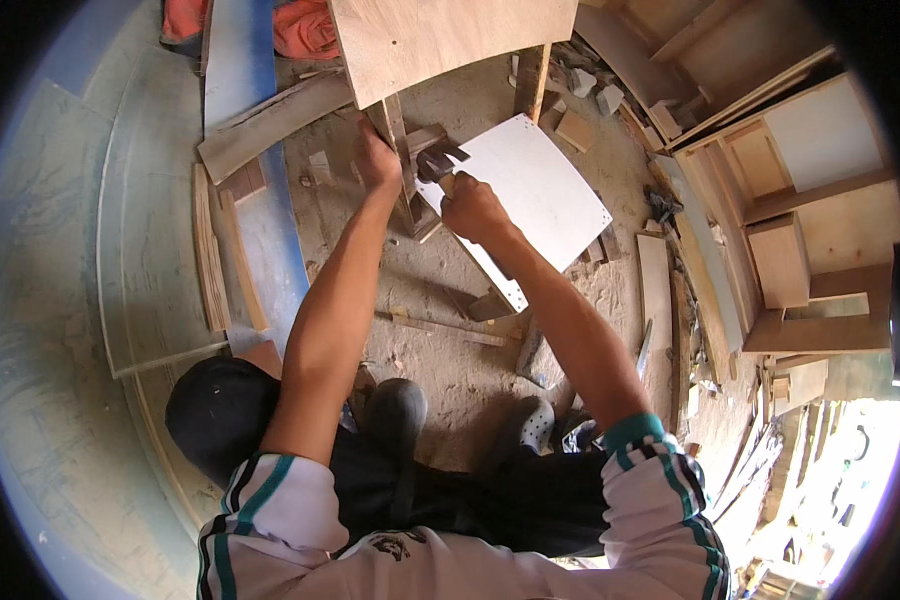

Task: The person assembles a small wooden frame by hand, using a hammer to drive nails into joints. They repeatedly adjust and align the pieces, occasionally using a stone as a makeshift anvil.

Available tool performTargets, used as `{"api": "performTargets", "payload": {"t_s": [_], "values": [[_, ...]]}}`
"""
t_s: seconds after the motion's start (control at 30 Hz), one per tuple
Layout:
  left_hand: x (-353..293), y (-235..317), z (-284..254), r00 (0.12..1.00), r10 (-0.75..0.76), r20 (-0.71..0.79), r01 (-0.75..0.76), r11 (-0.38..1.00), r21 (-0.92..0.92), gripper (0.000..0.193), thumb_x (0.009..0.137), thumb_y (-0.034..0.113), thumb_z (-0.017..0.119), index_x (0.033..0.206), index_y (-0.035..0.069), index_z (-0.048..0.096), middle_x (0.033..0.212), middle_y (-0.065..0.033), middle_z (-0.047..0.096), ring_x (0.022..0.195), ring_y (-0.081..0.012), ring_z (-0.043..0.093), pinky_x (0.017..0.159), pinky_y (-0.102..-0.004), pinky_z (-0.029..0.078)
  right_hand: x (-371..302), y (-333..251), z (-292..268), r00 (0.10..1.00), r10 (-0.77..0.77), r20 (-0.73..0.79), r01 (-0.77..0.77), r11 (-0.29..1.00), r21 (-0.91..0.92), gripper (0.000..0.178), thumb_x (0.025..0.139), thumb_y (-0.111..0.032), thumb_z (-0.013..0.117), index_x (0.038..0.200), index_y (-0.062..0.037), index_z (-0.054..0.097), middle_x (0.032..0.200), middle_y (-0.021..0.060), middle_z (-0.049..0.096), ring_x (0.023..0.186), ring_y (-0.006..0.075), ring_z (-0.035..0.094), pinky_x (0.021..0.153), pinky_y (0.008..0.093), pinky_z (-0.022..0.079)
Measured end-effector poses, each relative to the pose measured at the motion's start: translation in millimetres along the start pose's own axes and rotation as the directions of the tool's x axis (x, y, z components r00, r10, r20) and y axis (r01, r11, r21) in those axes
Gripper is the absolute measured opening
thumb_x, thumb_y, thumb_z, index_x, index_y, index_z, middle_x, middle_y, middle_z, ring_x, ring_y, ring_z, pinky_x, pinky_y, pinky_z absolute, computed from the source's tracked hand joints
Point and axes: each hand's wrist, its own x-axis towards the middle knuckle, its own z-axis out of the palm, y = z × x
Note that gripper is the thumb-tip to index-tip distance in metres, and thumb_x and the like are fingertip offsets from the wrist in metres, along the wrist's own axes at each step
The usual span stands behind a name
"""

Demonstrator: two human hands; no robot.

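Note:
My right hand (475, 211) is closed round the handle of a claw hammer (436, 163), whose dark head lies beside a wooden leg. My left hand (376, 160) grips that upright wooden leg (400, 150), part of a small wooden frame under a plywood panel (455, 38); its fingers are partly hidden behind the wood. A second leg (532, 82) stands under the panel's right side. Below and right of the hammer lies a white board (540, 190) with small dark marks near its corners. No nail can be made out at the hammer head.
Wooden cabinet frames (780, 240) stand along the right. A long blue-and-white board (275, 215) and wood strips (208, 255) lie at the left. Offcuts (575, 130) and stone pieces (610, 98) are scattered on the dusty floor. My shoes (396, 412) are close below.

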Motion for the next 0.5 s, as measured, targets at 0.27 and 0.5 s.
{"api": "performTargets", "payload": {"t_s": [0.27,0.5], "values": [[-6.1,41.0,-0.8,0.997,-0.066,0.034,0.068,0.997,-0.049,0.060,0.102,0.047,0.029,0.111,-0.004,0.058,0.092,-0.0255,0.067,0.088,-0.0394,0.065,0.076,-0.0469,0.046,-8.9,-30.7,-36.1,0.979,0.029,-0.202,0.002,0.988,0.155,0.033,0.087,-0.025,0.053,0.101,0.0047,0.060,0.070,0.0259,0.065,0.064,0.0407,0.067,0.058,0.0477,0.053],[-8.2,47.6,5.8,0.982,-0.163,-0.093,0.148,0.977,-0.153,0.075,0.095,0.061,0.032,0.105,-0.006,0.065,0.104,-0.0267,0.066,0.093,-0.0432,0.062,0.084,-0.0471,0.045,-9.2,-34.0,-48.9,0.960,0.240,0.143,-0.262,0.952,0.160,0.033,0.082,-0.016,0.055,0.107,0.0049,0.058,0.093,0.0300,0.066,0.084,0.0436,0.066,0.081,0.0476,0.054]]}}
